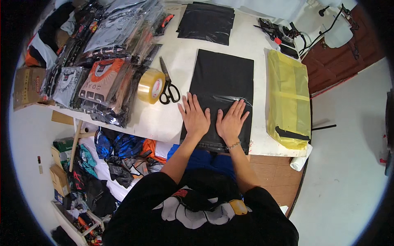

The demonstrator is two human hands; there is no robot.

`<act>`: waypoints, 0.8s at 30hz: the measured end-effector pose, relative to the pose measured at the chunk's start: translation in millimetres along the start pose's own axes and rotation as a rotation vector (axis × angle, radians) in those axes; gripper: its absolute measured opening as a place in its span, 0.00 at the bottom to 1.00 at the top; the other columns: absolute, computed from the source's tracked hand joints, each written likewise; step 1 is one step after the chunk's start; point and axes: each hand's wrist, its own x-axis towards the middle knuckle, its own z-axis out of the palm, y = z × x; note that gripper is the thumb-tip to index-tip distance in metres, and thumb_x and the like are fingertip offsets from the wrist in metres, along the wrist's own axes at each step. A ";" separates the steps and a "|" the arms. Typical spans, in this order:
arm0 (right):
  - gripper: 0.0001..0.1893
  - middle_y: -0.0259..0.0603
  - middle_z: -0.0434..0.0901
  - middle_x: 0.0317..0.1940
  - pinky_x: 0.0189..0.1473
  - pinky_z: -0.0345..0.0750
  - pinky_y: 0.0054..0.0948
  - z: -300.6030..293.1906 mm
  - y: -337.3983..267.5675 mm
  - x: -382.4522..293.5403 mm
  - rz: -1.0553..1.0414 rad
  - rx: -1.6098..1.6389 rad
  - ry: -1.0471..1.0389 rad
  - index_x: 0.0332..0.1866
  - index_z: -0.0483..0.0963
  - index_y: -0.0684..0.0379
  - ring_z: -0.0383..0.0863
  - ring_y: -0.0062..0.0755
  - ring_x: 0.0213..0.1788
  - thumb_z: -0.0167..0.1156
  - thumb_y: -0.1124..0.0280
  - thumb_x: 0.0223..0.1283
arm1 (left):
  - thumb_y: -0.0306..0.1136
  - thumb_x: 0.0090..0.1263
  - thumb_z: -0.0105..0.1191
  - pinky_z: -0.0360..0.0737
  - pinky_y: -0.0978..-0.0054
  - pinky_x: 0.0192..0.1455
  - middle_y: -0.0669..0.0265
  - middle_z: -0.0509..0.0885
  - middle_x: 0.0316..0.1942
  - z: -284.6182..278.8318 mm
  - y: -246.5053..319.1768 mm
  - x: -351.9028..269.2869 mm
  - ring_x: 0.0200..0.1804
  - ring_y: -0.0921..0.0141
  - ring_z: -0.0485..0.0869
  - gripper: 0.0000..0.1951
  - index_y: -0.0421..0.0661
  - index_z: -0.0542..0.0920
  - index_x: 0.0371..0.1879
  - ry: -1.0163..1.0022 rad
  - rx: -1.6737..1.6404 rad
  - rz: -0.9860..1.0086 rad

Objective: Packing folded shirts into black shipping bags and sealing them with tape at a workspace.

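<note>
A black plastic mailing bag (224,73) lies flat on the white table (154,123), its near end at the table's front edge. My left hand (195,118) rests on it palm down, fingers spread, left of its middle. Palm down beside it, my right hand (231,123) presses on the right part of the bag, a bracelet at its wrist. Neither hand grips anything. To the left are a roll of clear packing tape (151,86) and black-handled scissors (168,87). Several more black plastic bags (205,23) are stacked beyond.
Piles of garments in clear plastic (101,80) cover the table's left side. A yellow wrapped package (288,101) lies at the right edge. Behind it are a phone (289,51), a red-capped bottle (278,41) and cables. Loose clothes (123,153) lie below the table at left.
</note>
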 end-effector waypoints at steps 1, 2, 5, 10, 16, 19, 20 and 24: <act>0.45 0.70 0.48 0.85 0.86 0.38 0.63 -0.9 3.0 0.7 0.001 0.003 0.002 0.81 0.54 0.81 0.43 0.62 0.89 0.50 0.47 0.77 | 0.49 0.77 0.53 0.39 0.35 0.86 0.40 0.56 0.85 0.2 1.9 -2.3 0.87 0.42 0.49 0.41 0.31 0.62 0.80 -0.023 0.015 -0.001; 0.46 0.69 0.48 0.86 0.86 0.37 0.63 -1.6 5.7 1.4 -0.001 0.003 -0.002 0.81 0.53 0.81 0.42 0.62 0.89 0.50 0.46 0.77 | 0.50 0.77 0.53 0.38 0.34 0.86 0.39 0.56 0.84 0.2 1.9 -3.0 0.87 0.41 0.48 0.40 0.31 0.64 0.79 -0.035 0.021 -0.002; 0.48 0.67 0.47 0.86 0.87 0.37 0.61 -4.7 13.9 3.2 -0.004 -0.010 -0.002 0.82 0.53 0.80 0.42 0.61 0.89 0.50 0.44 0.76 | 0.51 0.77 0.54 0.37 0.33 0.86 0.38 0.55 0.85 0.6 4.3 -6.8 0.87 0.40 0.47 0.40 0.31 0.65 0.79 -0.013 0.037 0.011; 0.41 0.66 0.53 0.85 0.85 0.41 0.67 -3.7 14.4 4.3 0.025 0.008 0.050 0.80 0.59 0.78 0.45 0.64 0.88 0.55 0.52 0.76 | 0.48 0.78 0.53 0.40 0.34 0.86 0.41 0.61 0.83 -3.4 8.3 -8.1 0.87 0.43 0.51 0.36 0.31 0.69 0.76 0.010 0.025 0.064; 0.25 0.55 0.70 0.78 0.82 0.57 0.60 -8.4 2.8 11.7 -0.378 0.251 0.051 0.67 0.80 0.65 0.58 0.65 0.84 0.64 0.77 0.62 | 0.31 0.75 0.56 0.58 0.49 0.85 0.47 0.77 0.73 5.8 0.6 2.6 0.81 0.50 0.68 0.22 0.32 0.81 0.65 -0.074 -0.276 0.283; 0.23 0.52 0.76 0.71 0.76 0.70 0.49 0.2 1.1 13.0 -0.488 0.325 0.106 0.63 0.83 0.61 0.71 0.59 0.75 0.63 0.81 0.60 | 0.29 0.71 0.59 0.67 0.52 0.80 0.50 0.81 0.66 -4.7 4.4 12.3 0.74 0.50 0.74 0.20 0.36 0.84 0.60 -0.009 -0.341 0.295; 0.22 0.52 0.77 0.67 0.75 0.70 0.49 -1.8 1.4 14.2 -0.422 0.370 0.047 0.62 0.82 0.61 0.73 0.58 0.71 0.63 0.80 0.61 | 0.30 0.70 0.61 0.69 0.52 0.77 0.51 0.81 0.64 -8.9 3.7 14.4 0.72 0.50 0.74 0.19 0.38 0.85 0.59 -0.049 -0.326 0.273; 0.21 0.51 0.76 0.60 0.74 0.67 0.53 -18.3 -3.7 19.8 -0.398 0.275 0.093 0.62 0.78 0.61 0.73 0.56 0.66 0.63 0.73 0.64 | 0.39 0.69 0.65 0.68 0.49 0.74 0.53 0.77 0.62 -19.1 1.9 18.1 0.68 0.49 0.72 0.23 0.41 0.83 0.61 -0.018 -0.215 0.285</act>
